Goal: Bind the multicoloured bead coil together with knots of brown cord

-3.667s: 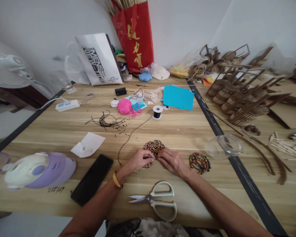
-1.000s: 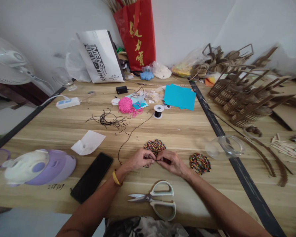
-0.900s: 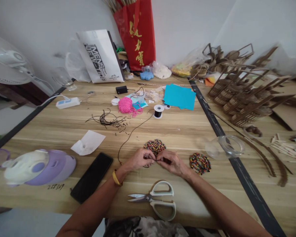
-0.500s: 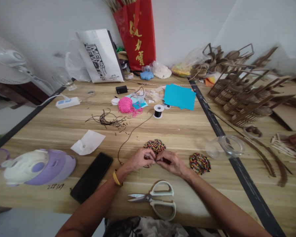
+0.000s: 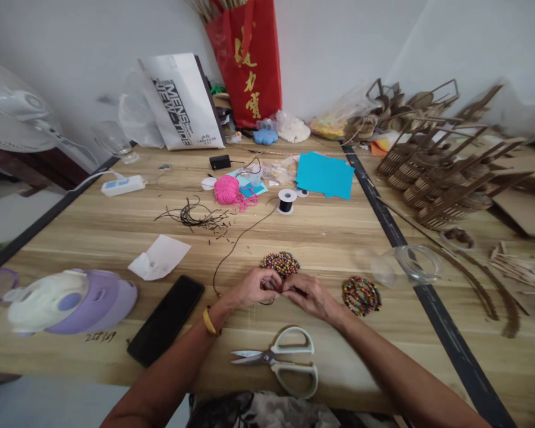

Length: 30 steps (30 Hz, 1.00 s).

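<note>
My left hand (image 5: 257,286) and my right hand (image 5: 311,293) meet fingertip to fingertip over the table, both closed in a pinch. A thin black cord (image 5: 232,248) runs from a white spool (image 5: 287,201) round to my left wrist, and a short dark piece of it shows under the left fingers. Whatever lies between the right fingertips is too small to make out. Just beyond the hands is a heap of multicoloured beads (image 5: 282,261), partly covered by them. A coiled beaded strand (image 5: 361,295) lies right of my right hand. Scissors (image 5: 274,358) rest, blades apart, between my forearms.
Left of my arm lie a black phone (image 5: 166,321), white paper (image 5: 159,257) and a purple-white device (image 5: 74,302). Cut black cords (image 5: 191,215), pink yarn (image 5: 227,190) and blue sheets (image 5: 324,175) sit farther back. Clear round container (image 5: 412,264) and woven baskets (image 5: 441,184) stand right.
My hands stay nearly in place, with the fingertips shifting slightly. Another person's hand at the far right edge has left the view.
</note>
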Each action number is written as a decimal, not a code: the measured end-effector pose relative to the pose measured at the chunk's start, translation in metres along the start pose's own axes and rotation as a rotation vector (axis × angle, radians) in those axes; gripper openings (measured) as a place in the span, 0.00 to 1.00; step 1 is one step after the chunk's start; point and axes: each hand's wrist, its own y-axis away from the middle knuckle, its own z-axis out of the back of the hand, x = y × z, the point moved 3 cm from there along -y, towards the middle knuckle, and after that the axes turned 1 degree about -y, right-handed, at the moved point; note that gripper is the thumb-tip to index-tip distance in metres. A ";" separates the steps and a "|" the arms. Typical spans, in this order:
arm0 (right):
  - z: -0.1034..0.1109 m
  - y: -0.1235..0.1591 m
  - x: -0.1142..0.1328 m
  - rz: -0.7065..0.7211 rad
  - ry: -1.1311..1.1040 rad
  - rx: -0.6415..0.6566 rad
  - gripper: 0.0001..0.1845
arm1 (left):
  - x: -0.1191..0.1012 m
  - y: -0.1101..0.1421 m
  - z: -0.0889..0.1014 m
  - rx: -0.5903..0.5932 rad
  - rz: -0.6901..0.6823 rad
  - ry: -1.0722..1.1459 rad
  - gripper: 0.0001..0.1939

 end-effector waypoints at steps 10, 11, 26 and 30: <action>-0.002 0.002 -0.003 0.020 0.020 0.032 0.10 | 0.002 -0.001 0.000 0.033 0.004 0.029 0.11; -0.002 0.002 -0.003 0.020 0.019 0.032 0.10 | 0.003 -0.001 0.000 0.035 0.007 0.020 0.11; 0.005 -0.001 0.001 0.011 0.076 -0.129 0.09 | 0.001 0.004 0.015 0.036 0.090 0.105 0.20; 0.002 0.000 0.000 0.015 0.155 -0.058 0.08 | -0.002 0.007 0.024 -0.036 0.079 0.120 0.20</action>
